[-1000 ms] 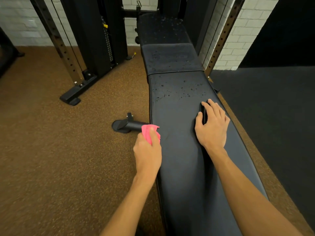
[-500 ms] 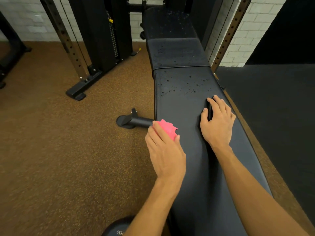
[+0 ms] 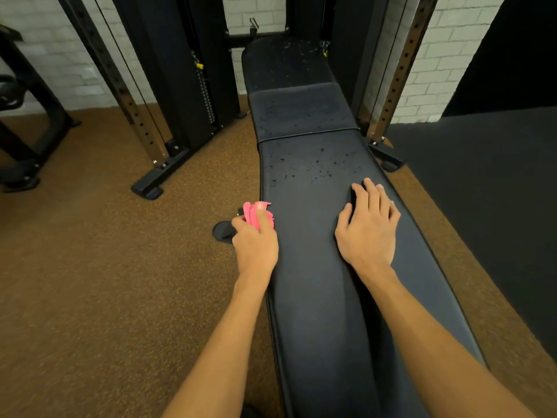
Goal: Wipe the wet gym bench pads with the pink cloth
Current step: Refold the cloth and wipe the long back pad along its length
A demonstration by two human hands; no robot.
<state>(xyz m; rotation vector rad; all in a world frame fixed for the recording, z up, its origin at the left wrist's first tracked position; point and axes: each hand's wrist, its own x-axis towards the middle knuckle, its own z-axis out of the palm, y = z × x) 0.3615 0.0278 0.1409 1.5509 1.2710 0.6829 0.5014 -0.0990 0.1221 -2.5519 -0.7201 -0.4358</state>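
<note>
Head view, looking down the bench. The left hand [image 3: 256, 245] grips the bunched pink cloth [image 3: 252, 213], fingers curled round it with one finger laid over the top. It sits right at the left edge of the long bench pad [image 3: 313, 297], left of frame centre, with the cloth half over the side above the bench foot [image 3: 221, 232]. The right hand [image 3: 366, 230] lies flat on the same pad, fingers straight and spread, holding nothing, just right of centre.

Water droplets [image 3: 313, 167] speckle the pad just beyond both hands. More show on the middle pad [image 3: 301, 111] and the far pad [image 3: 283, 61] toward the top of the frame. A cable machine upright [image 3: 120, 86] stands at upper left on the brown floor [image 3: 90, 282].

Against half a second ago, the cloth hand has slid outward — it was further in on the pad and now it's at the rim. The right hand has kept its spot, still flat.
</note>
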